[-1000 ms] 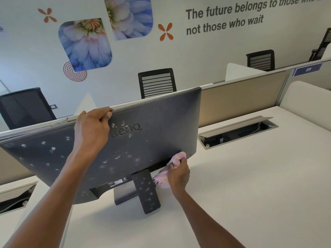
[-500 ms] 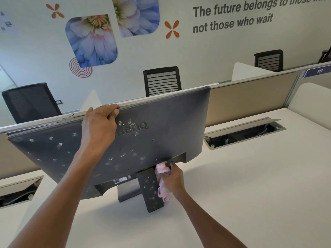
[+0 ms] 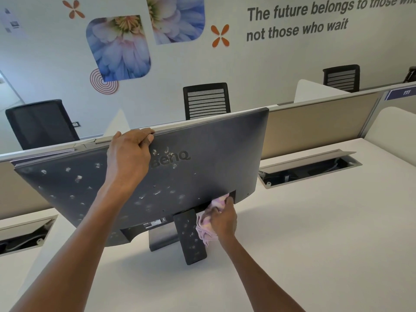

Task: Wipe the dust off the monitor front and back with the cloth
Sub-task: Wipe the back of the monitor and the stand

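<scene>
A dark grey monitor (image 3: 225, 149) stands on the white desk with its back towards me, dotted with pale dust marks on the left and lower parts and on its stand (image 3: 191, 237). My left hand (image 3: 129, 154) grips the monitor's top edge, fingers curled over it. My right hand (image 3: 221, 218) holds a bunched pink cloth (image 3: 208, 224) against the lower back edge of the monitor, just right of the stand. The screen side is hidden.
The white desk (image 3: 315, 244) runs right and forward. An open cable tray (image 3: 310, 167) lies right of the monitor, another (image 3: 24, 235) at the left edge. A beige partition (image 3: 319, 127) runs behind, with black office chairs (image 3: 206, 100) beyond.
My right hand with the cloth moved left along the lower back edge from near the bottom right to beside the stand, then lifted slightly. My left hand keeps its grip on the top edge.
</scene>
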